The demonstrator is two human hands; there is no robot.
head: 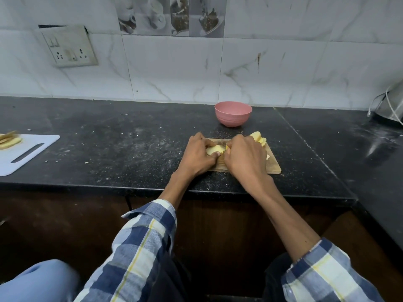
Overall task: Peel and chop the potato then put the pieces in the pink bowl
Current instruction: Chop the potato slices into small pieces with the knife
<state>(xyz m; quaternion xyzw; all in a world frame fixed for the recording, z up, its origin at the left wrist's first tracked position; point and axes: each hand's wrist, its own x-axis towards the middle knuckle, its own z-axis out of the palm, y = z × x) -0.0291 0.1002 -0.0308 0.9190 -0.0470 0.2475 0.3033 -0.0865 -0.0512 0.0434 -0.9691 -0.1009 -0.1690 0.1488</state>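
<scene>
A small wooden cutting board (273,166) lies on the black counter in front of me. My left hand (199,156) grips a peeled yellow potato (214,149) on the board's left part, thumb on its near side. Right beside it, my right hand (246,159) has its fingers curled round a knife whose handle is hidden; only a thin dark edge of the knife (222,145) shows against the potato. Several cut potato slices (259,137) lie at the board's far right corner. The pink bowl (233,114) stands behind the board, near the wall; I cannot see its inside.
A white plastic cutting board (28,153) with pale yellow pieces (8,138) lies at the counter's left edge. A metal appliance with a white cord (390,107) stands at the far right. Crumbs dot the counter (130,144). A wall socket (67,46) is up left.
</scene>
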